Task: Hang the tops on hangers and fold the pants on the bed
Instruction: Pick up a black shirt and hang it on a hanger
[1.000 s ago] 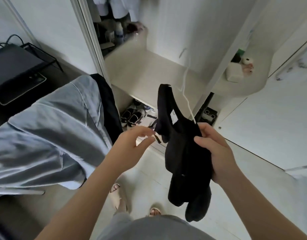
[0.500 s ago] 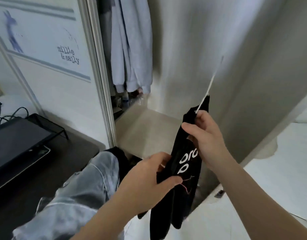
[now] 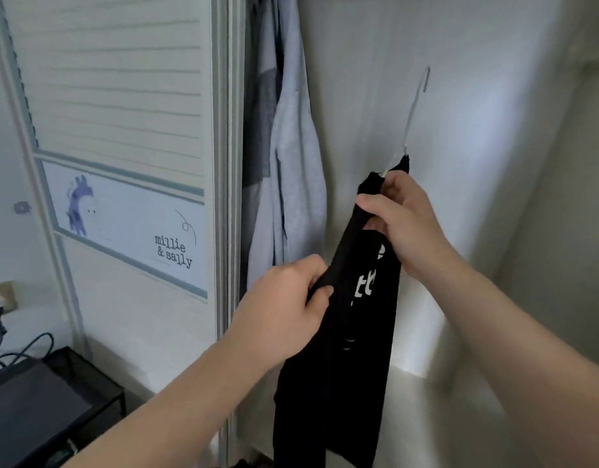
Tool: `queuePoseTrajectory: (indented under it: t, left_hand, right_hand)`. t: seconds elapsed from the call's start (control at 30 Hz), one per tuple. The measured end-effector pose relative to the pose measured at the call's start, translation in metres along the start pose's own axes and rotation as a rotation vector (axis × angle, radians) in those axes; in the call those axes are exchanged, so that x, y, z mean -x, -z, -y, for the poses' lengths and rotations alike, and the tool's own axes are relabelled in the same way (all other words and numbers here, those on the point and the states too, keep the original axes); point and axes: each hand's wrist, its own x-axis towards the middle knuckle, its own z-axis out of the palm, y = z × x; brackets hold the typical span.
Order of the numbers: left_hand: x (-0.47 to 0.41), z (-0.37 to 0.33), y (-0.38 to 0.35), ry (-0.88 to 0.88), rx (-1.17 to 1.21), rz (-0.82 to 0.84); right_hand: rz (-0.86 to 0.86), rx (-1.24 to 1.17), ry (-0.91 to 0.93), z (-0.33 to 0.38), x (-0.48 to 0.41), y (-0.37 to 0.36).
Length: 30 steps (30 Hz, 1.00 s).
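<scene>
Head view: a white wardrobe door with horizontal slats fills the upper left; a printed panel across its middle shows a small purple animal and the words "millie & sally". Just right of the door's edge, inside the open wardrobe, a pale grey garment hangs down. Further right of the door, in front of the wardrobe's white inner wall, the black top hangs long and narrow with white lettering partly visible on it. It is off the bed and in the person's hands. A thin white hanger rises out of the top's upper end, its hook free in the air and tilted right. The right hand is clamped around the top's upper end, where the hanger's stem comes out; whether the fingers also hold the hanger's frame cannot be told. The left hand, lower and nearer the door, pinches a fold at the top's left edge between thumb and curled fingers. The hands are apart, both gripping the same garment. Below the door, at lower left, a black wire stand holds a dark flat device, with dark cables beside it.
</scene>
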Motion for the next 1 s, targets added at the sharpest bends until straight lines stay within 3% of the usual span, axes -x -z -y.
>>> queuePoseTrajectory:
  t: [0.23,0.53,0.77,1.0]
  left_hand:
    - [-0.107,0.001,0.036,-0.095,-0.176,-0.072]
    - [-0.249,-0.036,0.086,-0.221,-0.653,-0.192]
    - [-0.329,-0.059,0.127,-0.151,-0.815,-0.314]
    - [-0.370,-0.060,0.132,-0.088,-0.906,-0.325]
  right_hand:
    - [0.073,0.042,0.179,0.033,-0.117,-0.001]
    - [0.096,0.070,0.359,0.090,-0.267,0.016]
    - [0.115,0.023,0.347,0.145,-0.361,0.022]
    - [0.105,0.015,0.172,0.140,-0.417,0.023]
